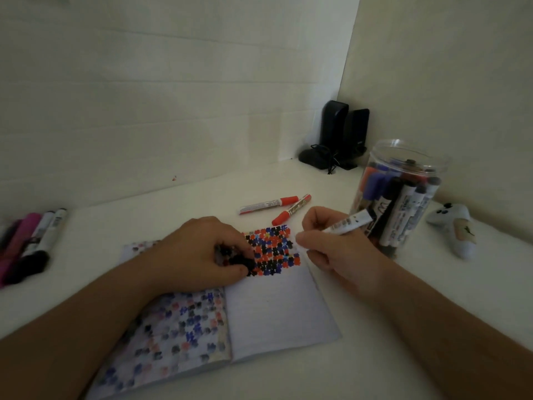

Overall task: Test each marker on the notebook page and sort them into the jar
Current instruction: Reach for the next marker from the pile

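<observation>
Clear plastic forms the jar (403,197) at the right of the desk (375,356), open at the top and standing upright. We see markers packed inside it, black, blue and red caps mixed; they overlap too much for us to count them, though at least six show through the wall.

We count two red markers (277,206) lying loose on the desk beyond the notebook (277,310), their ends near each other. At the far left lies a pile of markers (31,241), about five, pink, purple, white and black.

One notebook lies open near us. Its right page carries a block of small black, red and blue blots at the top; its left page shows fainter blots across it.

Our left hand (199,252) rests on the notebook with the fingers curled round a black cap (239,261). Our right hand (334,252) grips a white marker (349,223) just right of the blots, its far end pointing toward the jar; the tip is hidden by the fingers.

Two black speakers (343,131) stand in the far corner. One pale game controller (455,229) lies right of the jar.
</observation>
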Demonstrator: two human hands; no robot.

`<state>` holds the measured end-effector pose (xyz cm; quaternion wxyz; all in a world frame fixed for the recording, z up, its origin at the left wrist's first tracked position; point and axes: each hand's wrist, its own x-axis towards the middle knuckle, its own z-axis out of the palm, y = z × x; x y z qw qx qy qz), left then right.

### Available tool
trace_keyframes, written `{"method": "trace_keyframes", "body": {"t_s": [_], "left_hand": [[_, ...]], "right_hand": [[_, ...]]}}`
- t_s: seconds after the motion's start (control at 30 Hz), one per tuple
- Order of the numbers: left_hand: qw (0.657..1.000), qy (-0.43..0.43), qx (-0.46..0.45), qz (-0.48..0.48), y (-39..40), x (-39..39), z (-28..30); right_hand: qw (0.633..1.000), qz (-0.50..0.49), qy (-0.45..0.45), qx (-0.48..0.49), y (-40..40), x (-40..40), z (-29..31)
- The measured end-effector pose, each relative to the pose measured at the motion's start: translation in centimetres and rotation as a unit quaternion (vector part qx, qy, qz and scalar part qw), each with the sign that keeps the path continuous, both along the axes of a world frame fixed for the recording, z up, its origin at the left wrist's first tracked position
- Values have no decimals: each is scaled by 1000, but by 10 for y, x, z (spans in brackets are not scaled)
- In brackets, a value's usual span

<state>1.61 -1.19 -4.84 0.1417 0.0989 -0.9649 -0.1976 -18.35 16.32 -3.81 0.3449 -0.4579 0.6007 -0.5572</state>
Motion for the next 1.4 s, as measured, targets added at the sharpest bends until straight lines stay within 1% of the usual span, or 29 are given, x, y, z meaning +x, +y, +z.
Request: {"method": "trace_keyframes", "body": {"t_s": [0.07, 0.23, 0.27, 0.37, 0.5, 0.6, 0.77, 0.9, 1.0, 1.13, 1.2, 1.3, 1.4], "left_hand": [[1000, -4, -5, 0, -1, 0, -1], [1000, -5, 2, -3, -3, -2, -2], [1000, -6, 1, -2, -3, -2, -2], [1000, -8, 6, 1, -4, -2, -4], [1000, -12, 9, -1, -4, -2, -4], [1000, -14, 13, -2, -4, -2, -4], [1000, -20, 9, -1, -3, -2, -4], [1000, -20, 8, 1, -3, -2, -3], [1000, -19, 7, 1, -3, -2, -4], [1000, -25, 8, 3, -3, -3, -4], [1000, -25, 8, 2, -3, -3, -3], [1000, -23, 5, 0, -3, -3, -3], [1000, -22, 4, 1, -3, -2, -3]], "right_hand": [[995, -40, 83, 24, 0, 1, -6], [978, -110, 169, 60, -10, 7, -9], [975, -124, 173, 67, -11, 8, -10], [973, -144, 161, 77, -13, 9, -13], [975, -143, 148, 78, -15, 9, -12], [972, -149, 162, 82, -16, 10, -14], [963, -167, 200, 61, -18, 8, -19], [977, -140, 150, 57, -16, 8, -16], [973, -135, 175, 63, -15, 10, -16], [963, -159, 210, 55, -18, 9, -19], [965, -161, 199, 50, -18, 8, -20], [976, -145, 157, 49, -16, 7, -18], [975, -145, 155, 58, -16, 9, -17]]}}
